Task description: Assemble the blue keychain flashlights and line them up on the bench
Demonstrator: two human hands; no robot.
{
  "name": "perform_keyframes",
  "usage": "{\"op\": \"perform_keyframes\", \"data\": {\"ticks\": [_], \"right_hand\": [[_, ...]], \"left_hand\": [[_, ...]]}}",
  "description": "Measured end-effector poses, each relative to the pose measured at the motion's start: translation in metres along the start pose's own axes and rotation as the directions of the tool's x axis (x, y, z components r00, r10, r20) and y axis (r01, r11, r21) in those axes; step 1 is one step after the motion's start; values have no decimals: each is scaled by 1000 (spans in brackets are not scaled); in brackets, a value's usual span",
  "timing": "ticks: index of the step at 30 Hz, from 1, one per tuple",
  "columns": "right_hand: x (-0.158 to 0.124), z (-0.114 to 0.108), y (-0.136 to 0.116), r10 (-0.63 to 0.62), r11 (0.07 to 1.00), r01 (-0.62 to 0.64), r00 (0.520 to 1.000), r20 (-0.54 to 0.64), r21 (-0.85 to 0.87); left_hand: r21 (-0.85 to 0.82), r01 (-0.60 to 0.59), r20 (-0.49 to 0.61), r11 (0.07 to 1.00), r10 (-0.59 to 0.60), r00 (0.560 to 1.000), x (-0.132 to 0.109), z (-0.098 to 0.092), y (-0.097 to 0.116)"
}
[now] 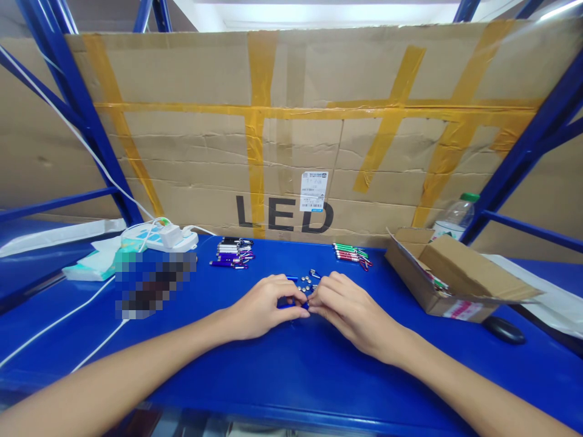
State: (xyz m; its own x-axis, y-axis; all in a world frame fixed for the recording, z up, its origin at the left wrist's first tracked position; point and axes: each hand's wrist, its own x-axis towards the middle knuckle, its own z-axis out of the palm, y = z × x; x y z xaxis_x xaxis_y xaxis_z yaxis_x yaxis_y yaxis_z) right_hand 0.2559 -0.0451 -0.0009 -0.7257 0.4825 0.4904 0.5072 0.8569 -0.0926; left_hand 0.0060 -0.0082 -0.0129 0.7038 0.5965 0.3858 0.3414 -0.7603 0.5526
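My left hand [266,306] and my right hand [348,309] meet over the blue tabletop, fingertips pinched close together. What they grip is mostly hidden by the fingers; a bit of blue shows beneath the left fingers. Just beyond the fingertips lie several small round silver pieces that look like button cells [306,280]. Close to them are a small metal clip piece [314,274] and a blue tube [291,278], partly covered by my left hand. Farther back on the left sits a row of slim penlights with carabiner clips [232,254], in black, silver and purple. Green and red ones [350,254] lie back right.
An open cardboard box [469,279] with penlights inside stands right, beside a black computer mouse [504,329] and a green-capped bottle [458,215]. At left are a power strip [170,238], white cables and a tissue pack [91,264]. A large cardboard sheet [204,152] closes off the back.
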Motion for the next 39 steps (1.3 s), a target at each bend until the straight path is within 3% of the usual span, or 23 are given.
{"op": "perform_keyframes", "data": {"ticks": [31, 39], "right_hand": [[-1, 1, -1, 42, 999, -42, 999, 31, -13], [2, -2, -5, 123, 992, -123, 992, 8, -14]], "left_hand": [[6, -10, 6, 1000, 10, 1000, 1, -1, 0], [31, 84, -70, 996, -82, 994, 1, 0, 2]]}}
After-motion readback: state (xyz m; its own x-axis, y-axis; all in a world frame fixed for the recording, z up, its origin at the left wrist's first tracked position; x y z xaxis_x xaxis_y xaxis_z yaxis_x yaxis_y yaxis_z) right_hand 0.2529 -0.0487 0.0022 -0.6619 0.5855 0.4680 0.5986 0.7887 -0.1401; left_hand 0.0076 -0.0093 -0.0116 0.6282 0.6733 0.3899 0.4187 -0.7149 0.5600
